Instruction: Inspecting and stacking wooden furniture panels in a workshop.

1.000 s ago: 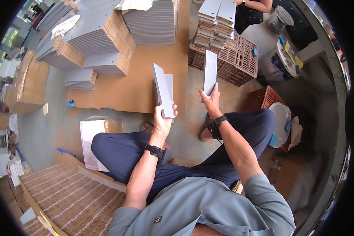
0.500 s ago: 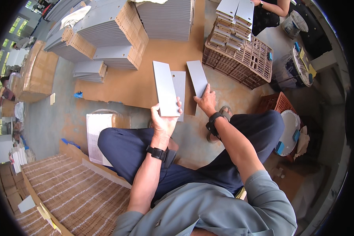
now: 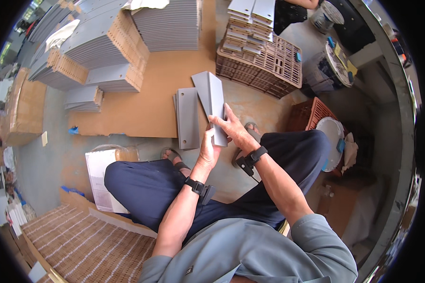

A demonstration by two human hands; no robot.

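Note:
Two narrow grey boards overlap in front of me: the upper grey board [image 3: 217, 101] lies over the lower grey board [image 3: 200, 85], which fans out to the left. My left hand [image 3: 208, 148] grips their near end from below, fingers mostly hidden beneath. Across the right edge and top face, my right hand [image 3: 233, 126] has its thumb on the surface and its fingers wrapped round the edge. Just left of them, a small pile of grey boards with end holes [image 3: 189, 120] rests at the edge of the brown cardboard sheet [image 3: 160, 75].
Tall stacks of grey boards [image 3: 89, 42] stand far left. A brown plastic crate [image 3: 259, 70] carries more boards, with a person's arm [image 3: 304, 4] beyond it. Buckets [image 3: 328, 16] and a red-brown basket [image 3: 311, 113] are at right; a white carton [image 3: 101, 174] sits by my left knee.
Both hands have come together. The boards they held apart now overlap in one grip. The right hand has moved onto the left hand's board, and the view has shifted right.

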